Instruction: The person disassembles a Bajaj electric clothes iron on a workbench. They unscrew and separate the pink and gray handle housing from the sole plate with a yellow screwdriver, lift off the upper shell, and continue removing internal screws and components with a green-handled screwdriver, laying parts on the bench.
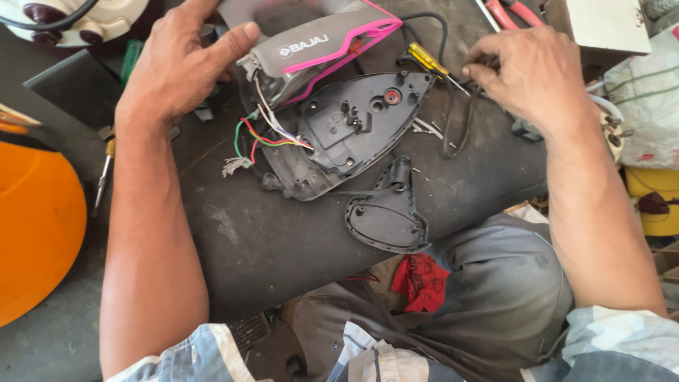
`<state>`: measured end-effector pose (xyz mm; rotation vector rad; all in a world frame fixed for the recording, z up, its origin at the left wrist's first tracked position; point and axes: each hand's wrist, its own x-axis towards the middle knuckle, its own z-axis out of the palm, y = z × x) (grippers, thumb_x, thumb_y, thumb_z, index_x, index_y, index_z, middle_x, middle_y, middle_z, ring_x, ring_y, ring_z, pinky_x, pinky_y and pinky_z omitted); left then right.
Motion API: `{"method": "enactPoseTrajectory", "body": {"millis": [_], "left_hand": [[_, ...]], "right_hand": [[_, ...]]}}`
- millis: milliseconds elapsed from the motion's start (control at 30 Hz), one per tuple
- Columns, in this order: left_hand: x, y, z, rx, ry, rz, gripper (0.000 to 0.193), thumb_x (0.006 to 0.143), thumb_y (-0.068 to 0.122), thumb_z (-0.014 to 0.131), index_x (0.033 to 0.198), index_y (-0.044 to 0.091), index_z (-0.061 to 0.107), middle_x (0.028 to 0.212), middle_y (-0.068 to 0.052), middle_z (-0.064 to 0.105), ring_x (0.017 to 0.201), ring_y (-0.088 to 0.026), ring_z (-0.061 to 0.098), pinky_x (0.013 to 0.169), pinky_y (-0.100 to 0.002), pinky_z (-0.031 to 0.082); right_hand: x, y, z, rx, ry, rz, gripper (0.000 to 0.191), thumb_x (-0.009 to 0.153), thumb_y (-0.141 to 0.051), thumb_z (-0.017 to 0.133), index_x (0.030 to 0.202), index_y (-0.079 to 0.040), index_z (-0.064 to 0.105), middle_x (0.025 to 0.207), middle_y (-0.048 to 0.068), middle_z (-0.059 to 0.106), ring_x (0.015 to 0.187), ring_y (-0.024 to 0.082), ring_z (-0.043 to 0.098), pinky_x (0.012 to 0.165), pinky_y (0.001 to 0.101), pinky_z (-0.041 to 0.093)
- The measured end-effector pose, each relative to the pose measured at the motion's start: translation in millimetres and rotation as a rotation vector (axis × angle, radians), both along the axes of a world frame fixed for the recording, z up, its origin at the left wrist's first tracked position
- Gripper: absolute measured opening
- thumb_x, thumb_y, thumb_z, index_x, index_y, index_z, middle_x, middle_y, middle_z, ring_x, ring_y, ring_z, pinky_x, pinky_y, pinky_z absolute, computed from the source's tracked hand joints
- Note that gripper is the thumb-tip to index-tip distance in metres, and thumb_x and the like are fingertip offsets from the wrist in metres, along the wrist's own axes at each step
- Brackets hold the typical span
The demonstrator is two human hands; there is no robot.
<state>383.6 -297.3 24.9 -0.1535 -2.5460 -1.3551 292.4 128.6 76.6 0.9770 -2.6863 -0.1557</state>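
Detached black cover (387, 212) lay nearest, at 6 o'clock of opened iron base (346, 131). Left hand (185, 60) pressed grey-pink iron housing (318, 49) at 12, thumb clamping. Right hand (527, 74), fingers curled, touched yellow screwdriver (428, 62) at 2. Advice: brace housing firmly, avoid tugging coloured wires (265, 138).

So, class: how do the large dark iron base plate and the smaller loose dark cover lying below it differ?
The base plate is larger, with coloured wires at its rear; the small cover is smaller, with no wires. The base plate lies against the grey-and-pink housing; the cover lies alone. Both are dark plastic, pointed, resting on the dark work surface.
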Motion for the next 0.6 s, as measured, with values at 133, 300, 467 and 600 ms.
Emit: {"method": "enactPoseTrajectory", "body": {"millis": [133,300,467,600], "left_hand": [[-1.7,6.9,0.9,0.188,-0.018,-0.024,0.047,0.101,0.028,0.064,0.141,0.003,0.060,0.102,-0.011,0.071,0.078,-0.016,0.072,0.067,-0.031,0.061],[-3.3,9.3,-2.3,0.228,-0.038,-0.020,0.045,0.103,0.024,0.061,0.145,0.006,0.060,0.103,-0.011,0.071,0.081,-0.015,0.073,0.067,-0.031,0.065],[-5.3,8.3,-6.0,0.237,-0.024,-0.039,0.044,0.104,0.024,0.060,0.143,0.004,0.060,0.106,-0.011,0.071,0.083,-0.014,0.072,0.068,-0.031,0.065],[-7.7,6.1,-6.5,0.211,-0.036,-0.015,0.044,0.103,0.025,0.060,0.142,0.003,0.059,0.105,-0.012,0.071,0.080,-0.016,0.072,0.066,-0.032,0.065]], "right_hand": [[-10.4,7.6,-10.7,-0.009,0.011,-0.056,0.015,0.102,-0.029,0.080,0.109,-0.015,0.080,0.087,0.009,0.073,0.082,0.033,0.069,0.075,0.0445,0.054],[-11.9,-20.3,-28.9,-0.169,-0.034,0.157,0.022,0.098,-0.015,0.075,0.120,-0.012,0.072,0.110,0.010,0.072,0.099,0.031,0.069,0.082,0.0433,0.055],[-12.9,-48.2,-39.2,-0.104,0.045,0.156,0.040,0.091,-0.004,0.073,0.129,-0.016,0.070,0.104,0.008,0.070,0.101,0.034,0.068,0.080,0.0464,0.053],[-19.1,-51.2,-39.6,-0.143,-0.013,0.092,0.042,0.088,-0.006,0.076,0.129,-0.014,0.070,0.103,0.009,0.070,0.098,0.034,0.069,0.076,0.0470,0.052]]}}
